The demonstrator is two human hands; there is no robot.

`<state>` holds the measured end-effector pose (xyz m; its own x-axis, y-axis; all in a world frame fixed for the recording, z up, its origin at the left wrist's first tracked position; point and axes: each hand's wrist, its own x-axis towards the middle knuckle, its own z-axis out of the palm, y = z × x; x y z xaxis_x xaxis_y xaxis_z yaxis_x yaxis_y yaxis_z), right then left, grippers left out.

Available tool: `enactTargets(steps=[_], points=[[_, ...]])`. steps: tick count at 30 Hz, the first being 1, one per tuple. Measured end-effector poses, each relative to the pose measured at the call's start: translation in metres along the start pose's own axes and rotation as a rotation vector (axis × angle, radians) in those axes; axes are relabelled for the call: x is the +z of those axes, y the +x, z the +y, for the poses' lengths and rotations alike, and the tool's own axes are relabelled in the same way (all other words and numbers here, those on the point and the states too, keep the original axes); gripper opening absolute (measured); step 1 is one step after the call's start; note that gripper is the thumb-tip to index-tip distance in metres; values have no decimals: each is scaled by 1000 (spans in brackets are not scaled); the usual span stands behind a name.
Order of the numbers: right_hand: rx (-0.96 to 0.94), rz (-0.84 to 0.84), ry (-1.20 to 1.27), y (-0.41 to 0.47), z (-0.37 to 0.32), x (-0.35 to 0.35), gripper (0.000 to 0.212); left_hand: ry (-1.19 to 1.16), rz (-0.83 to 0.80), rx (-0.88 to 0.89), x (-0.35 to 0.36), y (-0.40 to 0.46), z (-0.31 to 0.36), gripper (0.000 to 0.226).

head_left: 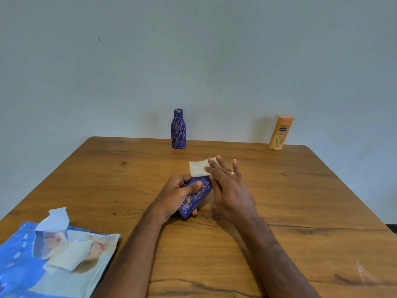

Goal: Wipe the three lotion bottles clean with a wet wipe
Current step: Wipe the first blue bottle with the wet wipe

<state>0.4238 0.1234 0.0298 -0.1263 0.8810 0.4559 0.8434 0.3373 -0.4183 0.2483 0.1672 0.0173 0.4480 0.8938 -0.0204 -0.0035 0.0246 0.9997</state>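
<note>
Closest to the camera sits the wet wipe pack (53,259) at the bottom left of the wooden table (300,201), its flap peeled up and a wipe poking out of the opening. Up from there, both forearms reach in toward the middle of the table. The left hand (178,194) is wrapped around a dark blue lotion bottle (195,198), thumb across the front and fingers curled behind, holding it tilted with the top end pointing away and a bit to the right. The right hand (227,186) has its fingers pretty much straight and spread, pressing a folded white wet wipe (198,168) flat against the upper end of that bottle; the wipe sticks out to the left past the fingertips. Further back, a second bottle (178,129), blue with pale scribbly marks all over it, stands upright near the far edge, roughly center. Well off to the right of it, an orange bottle (280,133) stands at the far right corner, close to the plain grey-blue wall (193,50).
</note>
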Motion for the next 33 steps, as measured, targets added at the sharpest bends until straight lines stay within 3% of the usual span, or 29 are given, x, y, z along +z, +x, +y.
enactTargets(steps=[6,11,15,17,21,25,33], points=[[83,54,261,-5,-13,9,45,-56,31,46,-2,-1,-2,34],[47,50,89,-1,-11,7,42,48,-3,72,11,-6,-1,27],[62,89,217,-5,-8,5,39,18,55,68,9,-7,0,32],[119,168,383,-11,-13,9,40,-34,68,70,11,-7,-1,37],[462,366,1046,-17,-34,22,37,-87,28,80,22,-5,-6,34],[578,467,1109,-17,-42,22,28,-105,68,93,25,-5,-1,37],[915,419,1781,-9,-12,1,35,-12,-118,4,15,-13,10,41]])
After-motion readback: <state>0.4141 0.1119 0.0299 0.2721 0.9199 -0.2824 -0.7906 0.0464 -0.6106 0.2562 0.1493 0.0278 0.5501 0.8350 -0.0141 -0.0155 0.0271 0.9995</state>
